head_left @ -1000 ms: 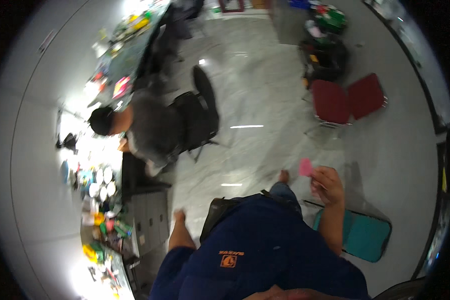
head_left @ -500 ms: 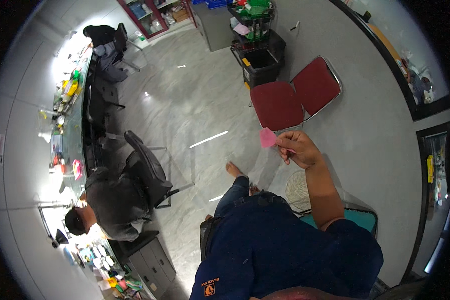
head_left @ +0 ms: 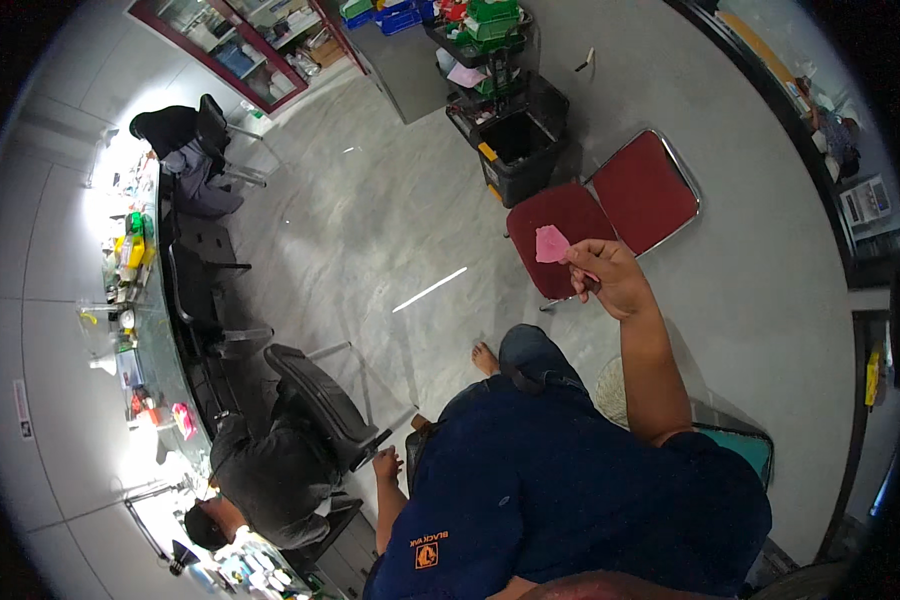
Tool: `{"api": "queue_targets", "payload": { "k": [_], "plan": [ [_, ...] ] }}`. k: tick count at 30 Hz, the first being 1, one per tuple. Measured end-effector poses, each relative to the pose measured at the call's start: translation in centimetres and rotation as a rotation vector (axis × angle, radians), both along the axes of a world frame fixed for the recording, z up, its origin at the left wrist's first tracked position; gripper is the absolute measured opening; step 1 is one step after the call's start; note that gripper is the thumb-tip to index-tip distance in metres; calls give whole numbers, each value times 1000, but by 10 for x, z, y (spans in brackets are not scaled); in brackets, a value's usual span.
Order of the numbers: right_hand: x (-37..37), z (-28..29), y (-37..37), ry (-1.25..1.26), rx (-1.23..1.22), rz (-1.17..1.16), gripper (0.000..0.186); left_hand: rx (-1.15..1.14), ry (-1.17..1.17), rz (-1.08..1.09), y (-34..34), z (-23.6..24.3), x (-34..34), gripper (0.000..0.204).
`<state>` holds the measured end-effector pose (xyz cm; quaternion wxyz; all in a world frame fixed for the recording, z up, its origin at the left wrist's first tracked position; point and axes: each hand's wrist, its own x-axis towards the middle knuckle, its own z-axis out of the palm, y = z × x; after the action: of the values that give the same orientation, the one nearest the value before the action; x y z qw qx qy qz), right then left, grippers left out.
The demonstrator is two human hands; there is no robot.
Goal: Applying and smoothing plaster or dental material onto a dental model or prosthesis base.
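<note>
My right hand (head_left: 605,275) is held out in front of my body, closed in a pinch with thumb and fingers together. Between them is a small flat pink piece (head_left: 551,244) with uneven edges; its material is hard to make out. From this view the piece overlaps the seat of a red folding chair (head_left: 562,215), and whether it touches the chair is not shown. Low at my left side hangs my left hand (head_left: 388,464), its fingers loosely bent and apart, with nothing visible in it. The black chair (head_left: 320,400) is nearest to it.
A person in dark clothes (head_left: 275,470) sits at the long glass-topped workbench (head_left: 170,310) on the left. Another person (head_left: 195,160) sits farther along it. Ahead stand a black bin (head_left: 520,140) and a cart with green trays (head_left: 490,25). A teal seat (head_left: 745,450) is behind my right arm.
I have stepped forward, with one knee now raised. My left hand has come into view. My right hand still holds the pink piece, now over the red seat in view.
</note>
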<state>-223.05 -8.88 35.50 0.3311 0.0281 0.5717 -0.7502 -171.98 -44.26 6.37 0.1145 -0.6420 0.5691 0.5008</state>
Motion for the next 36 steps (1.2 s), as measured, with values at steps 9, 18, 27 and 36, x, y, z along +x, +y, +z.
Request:
{"api": "queue_targets", "payload": {
  "k": [9,18,27,36],
  "plan": [
    [-171,-68,-26,-67,37,10,16,-143,151,122,-36,-7,-129,36],
    [-419,-294,-92,-206,373,-233,18,-116,8,130,54,47,-175,39],
    [-498,-353,-130,-315,295,-458,40,-124,-291,275,182,76,-160,41],
    [-360,-437,-188,249,1014,400,35,-71,-100,715,267,56,-133,40]
  ]
}}
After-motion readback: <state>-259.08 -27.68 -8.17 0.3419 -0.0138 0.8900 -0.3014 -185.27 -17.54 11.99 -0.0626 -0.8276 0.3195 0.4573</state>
